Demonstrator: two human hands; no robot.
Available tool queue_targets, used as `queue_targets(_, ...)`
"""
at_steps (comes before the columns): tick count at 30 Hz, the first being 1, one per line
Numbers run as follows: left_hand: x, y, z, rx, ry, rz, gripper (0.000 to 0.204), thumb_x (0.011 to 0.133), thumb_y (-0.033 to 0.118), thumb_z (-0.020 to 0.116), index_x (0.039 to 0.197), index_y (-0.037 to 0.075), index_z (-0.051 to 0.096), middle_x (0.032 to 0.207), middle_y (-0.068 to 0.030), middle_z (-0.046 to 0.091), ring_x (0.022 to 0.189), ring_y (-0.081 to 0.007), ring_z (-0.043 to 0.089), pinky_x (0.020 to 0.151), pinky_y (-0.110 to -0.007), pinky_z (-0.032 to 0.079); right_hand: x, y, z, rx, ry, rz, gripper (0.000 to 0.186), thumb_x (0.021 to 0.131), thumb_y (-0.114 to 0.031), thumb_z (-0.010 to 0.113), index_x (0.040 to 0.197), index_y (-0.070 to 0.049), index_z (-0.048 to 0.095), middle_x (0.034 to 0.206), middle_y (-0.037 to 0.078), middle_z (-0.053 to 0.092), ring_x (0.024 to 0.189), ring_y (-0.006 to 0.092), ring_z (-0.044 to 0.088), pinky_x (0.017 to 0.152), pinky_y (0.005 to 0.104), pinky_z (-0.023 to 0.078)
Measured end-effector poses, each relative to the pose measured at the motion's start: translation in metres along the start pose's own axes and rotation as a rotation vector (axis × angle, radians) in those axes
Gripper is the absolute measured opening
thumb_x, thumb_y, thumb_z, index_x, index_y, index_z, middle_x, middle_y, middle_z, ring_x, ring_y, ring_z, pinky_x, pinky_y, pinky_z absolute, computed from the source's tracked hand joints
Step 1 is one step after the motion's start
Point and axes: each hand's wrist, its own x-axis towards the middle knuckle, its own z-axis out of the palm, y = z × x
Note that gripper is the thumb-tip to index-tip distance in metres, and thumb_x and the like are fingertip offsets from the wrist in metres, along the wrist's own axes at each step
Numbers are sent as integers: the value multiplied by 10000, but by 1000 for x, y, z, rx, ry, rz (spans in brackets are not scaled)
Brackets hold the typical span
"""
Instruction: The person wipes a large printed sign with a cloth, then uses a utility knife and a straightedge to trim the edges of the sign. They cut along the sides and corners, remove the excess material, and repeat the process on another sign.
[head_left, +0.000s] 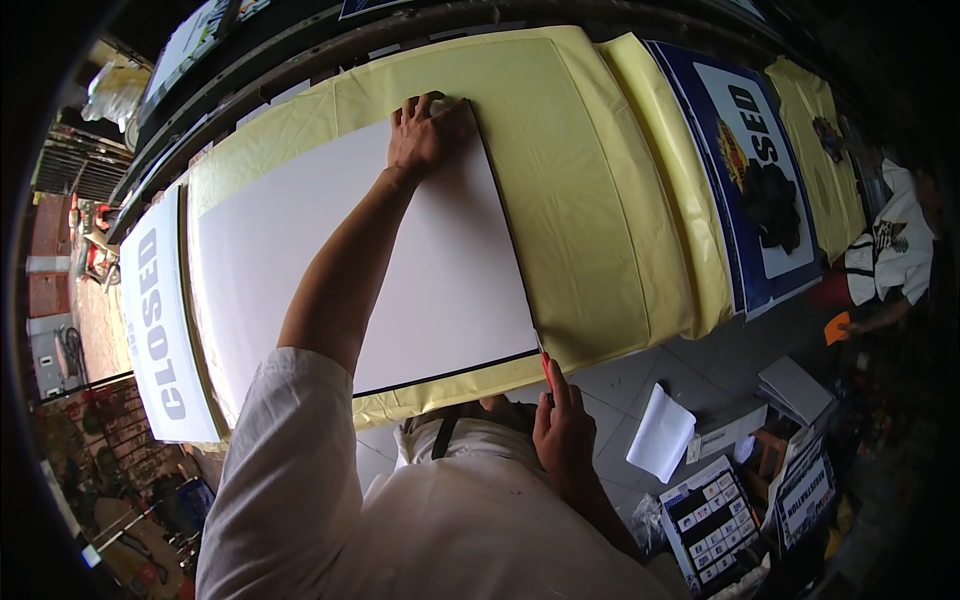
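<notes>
A large white board (290, 240) with a dark edge lies on a yellow sheet covering (590, 190). Near its far right corner, my left hand (415, 135) presses down, fingers apart at the far edge. My right hand (565, 425) is closed around a red utility knife (546, 372). The knife's thin blade meets the board's near right corner, pointing away from me. My left forearm stretches across the board and hides part of its surface.
A lettered white sign (160, 330) lies at the left. To the right are a blue-bordered sign (715, 170) with a black bundle (770, 205) on it and another person (890, 240) holding something orange (836, 328). Paper (660, 432) and printed panels (712, 520) sit below right.
</notes>
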Motion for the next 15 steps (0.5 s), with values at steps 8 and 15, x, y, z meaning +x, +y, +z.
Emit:
queue_targets(8, 2, -3, 8, 16, 17, 4, 514, 961, 486, 605, 1451, 330, 623, 1507, -115, 491, 1451, -336, 369, 1217, -499, 240, -44, 19, -2, -51, 4, -16, 603, 982, -102, 623, 1557, -98, 440, 991, 168, 640, 796, 358, 710, 655, 445, 588)
queue_targets(15, 1, -10, 4, 36, -53, -16, 511, 982, 493, 586, 1469, 341, 607, 1518, -103, 475, 1396, -322, 407, 1192, -459, 287, -67, 33, -19, 108, 51, -53, 616, 986, -100, 642, 1561, -62, 424, 975, 138, 641, 758, 265, 690, 623, 376, 565)
